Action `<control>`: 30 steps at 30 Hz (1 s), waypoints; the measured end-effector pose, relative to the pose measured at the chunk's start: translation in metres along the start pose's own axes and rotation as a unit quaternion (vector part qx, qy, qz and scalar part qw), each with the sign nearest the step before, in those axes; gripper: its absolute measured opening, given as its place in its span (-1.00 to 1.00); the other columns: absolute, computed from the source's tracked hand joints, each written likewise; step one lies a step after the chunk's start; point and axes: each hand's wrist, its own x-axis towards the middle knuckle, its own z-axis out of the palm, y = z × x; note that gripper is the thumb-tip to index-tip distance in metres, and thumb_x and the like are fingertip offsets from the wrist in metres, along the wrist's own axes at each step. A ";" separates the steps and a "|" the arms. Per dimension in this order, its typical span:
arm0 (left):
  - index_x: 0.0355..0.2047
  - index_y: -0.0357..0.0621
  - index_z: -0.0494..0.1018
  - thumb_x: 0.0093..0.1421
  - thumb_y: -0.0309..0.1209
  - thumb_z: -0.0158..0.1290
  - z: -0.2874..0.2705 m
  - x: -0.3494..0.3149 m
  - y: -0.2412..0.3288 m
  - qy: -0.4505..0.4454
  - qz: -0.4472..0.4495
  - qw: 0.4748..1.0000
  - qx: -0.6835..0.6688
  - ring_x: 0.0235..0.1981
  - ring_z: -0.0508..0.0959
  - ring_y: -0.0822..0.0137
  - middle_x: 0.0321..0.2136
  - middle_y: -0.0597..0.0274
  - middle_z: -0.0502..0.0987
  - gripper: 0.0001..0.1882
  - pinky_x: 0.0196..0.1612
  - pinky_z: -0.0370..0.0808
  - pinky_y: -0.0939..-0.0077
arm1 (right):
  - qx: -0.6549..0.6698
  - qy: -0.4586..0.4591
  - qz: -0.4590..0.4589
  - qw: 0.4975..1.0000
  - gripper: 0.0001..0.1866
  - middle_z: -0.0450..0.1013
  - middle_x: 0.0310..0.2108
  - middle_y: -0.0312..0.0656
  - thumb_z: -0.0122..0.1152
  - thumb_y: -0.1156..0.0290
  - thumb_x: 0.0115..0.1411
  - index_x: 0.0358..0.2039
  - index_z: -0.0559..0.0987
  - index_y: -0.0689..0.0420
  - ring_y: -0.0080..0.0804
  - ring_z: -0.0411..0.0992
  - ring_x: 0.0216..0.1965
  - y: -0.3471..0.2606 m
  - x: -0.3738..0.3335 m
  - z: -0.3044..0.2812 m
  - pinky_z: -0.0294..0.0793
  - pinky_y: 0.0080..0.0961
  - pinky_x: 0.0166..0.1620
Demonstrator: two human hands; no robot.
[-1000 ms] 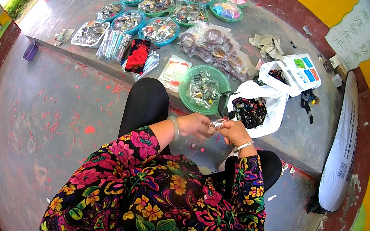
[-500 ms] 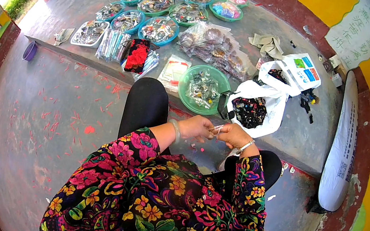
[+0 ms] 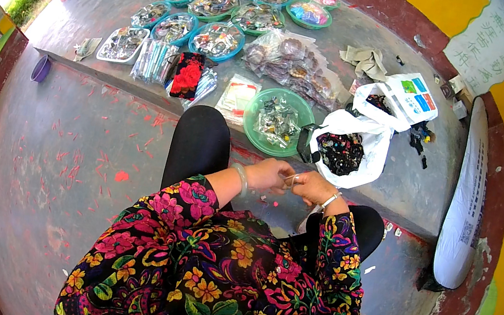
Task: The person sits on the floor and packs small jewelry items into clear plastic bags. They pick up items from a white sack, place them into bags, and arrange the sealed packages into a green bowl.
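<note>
My left hand (image 3: 266,174), with a pale bangle at its wrist, and my right hand (image 3: 314,187), with a white band, meet in front of my knees. Both are closed, fingertips pinching a small thin pale piece (image 3: 290,179) between them; its kind is too small to make out. Just beyond my hands stands a green plastic basin (image 3: 249,132) holding small clear packets (image 3: 278,122). To its right, an open white plastic bag (image 3: 373,168) contains a mass of small dark pieces (image 3: 339,152) with coloured specks.
On the raised ledge lie a heap of clear packets (image 3: 295,63), flat packets (image 3: 237,98), a black-and-red floral pouch (image 3: 187,76), and several filled basins (image 3: 217,41). Another white bag (image 3: 407,101) is behind. A purple bowl (image 3: 41,69) and red scraps are on the left floor.
My right hand has turned slightly, its fingers more curled over the small pale piece. The two hands stay together in nearly the same place.
</note>
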 end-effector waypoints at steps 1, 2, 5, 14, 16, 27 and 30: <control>-0.15 -0.32 0.33 0.01 -0.64 -0.03 0.002 -0.003 0.003 -0.003 0.017 1.000 -0.023 -0.30 0.51 0.37 -0.29 0.16 0.44 -0.67 -0.27 0.48 0.56 | -0.029 -0.002 -0.002 1.000 -0.75 0.27 -0.81 -0.32 0.06 0.42 -0.09 -0.34 0.58 0.10 -0.61 0.21 -0.84 -0.003 -0.001 0.001 0.15 -0.63 -0.75; -0.14 -0.31 0.32 0.01 -0.65 -0.04 0.004 -0.004 0.005 -0.006 0.033 0.998 -0.046 -0.30 0.50 0.37 -0.28 0.15 0.44 -0.66 -0.26 0.48 0.55 | -0.058 -0.003 -0.005 0.998 -0.75 0.27 -0.82 -0.30 0.06 0.42 -0.09 -0.35 0.57 0.11 -0.59 0.22 -0.84 -0.005 -0.001 0.001 0.15 -0.62 -0.75; -0.10 -0.31 0.29 0.02 -0.66 -0.06 0.001 0.001 -0.002 -0.030 0.027 0.999 -0.018 -0.31 0.51 0.37 -0.29 0.14 0.44 -0.63 -0.24 0.48 0.52 | -0.042 -0.013 -0.001 0.999 -0.76 0.28 -0.83 -0.26 0.05 0.41 -0.09 -0.36 0.56 0.12 -0.57 0.25 -0.84 0.000 0.003 0.003 0.17 -0.59 -0.75; -0.15 -0.24 0.35 0.08 -0.62 -0.05 -0.003 0.004 -0.002 0.001 0.063 0.964 -0.258 -0.26 0.47 0.42 -0.29 0.27 0.45 -0.71 -0.18 0.44 0.58 | 0.135 0.206 -0.099 0.964 -0.77 0.32 -0.78 -0.39 0.03 0.50 0.04 -0.27 0.55 0.19 -0.71 0.18 -0.83 -0.003 -0.021 -0.021 0.13 -0.77 -0.74; -0.15 -0.23 0.36 0.10 -0.57 -0.05 -0.002 0.001 0.004 0.000 0.060 0.966 -0.252 -0.27 0.46 0.44 -0.30 0.28 0.45 -0.74 -0.19 0.44 0.59 | 0.146 0.215 -0.119 0.958 -0.78 0.32 -0.78 -0.38 0.02 0.51 0.05 -0.27 0.55 0.18 -0.72 0.19 -0.82 -0.007 -0.022 -0.019 0.14 -0.77 -0.73; -0.19 -0.25 0.41 0.15 -0.48 -0.07 -0.003 0.001 0.003 0.004 0.051 0.968 -0.247 -0.34 0.44 0.52 -0.32 0.31 0.45 -0.78 -0.25 0.44 0.63 | 0.008 0.233 -0.134 0.963 -0.75 0.40 -0.71 -0.28 0.02 0.45 0.03 -0.26 0.55 0.16 -0.61 0.31 -0.76 -0.006 -0.014 -0.004 0.30 -0.66 -0.64; -0.21 -0.27 0.41 0.15 -0.49 -0.07 0.001 0.000 0.007 0.014 0.050 0.969 -0.241 -0.39 0.42 0.53 -0.35 0.31 0.45 -0.79 -0.32 0.42 0.65 | -0.014 0.238 -0.122 0.963 -0.74 0.43 -0.69 -0.23 0.05 0.42 -0.01 -0.28 0.55 0.14 -0.56 0.35 -0.75 -0.006 -0.015 -0.003 0.34 -0.63 -0.62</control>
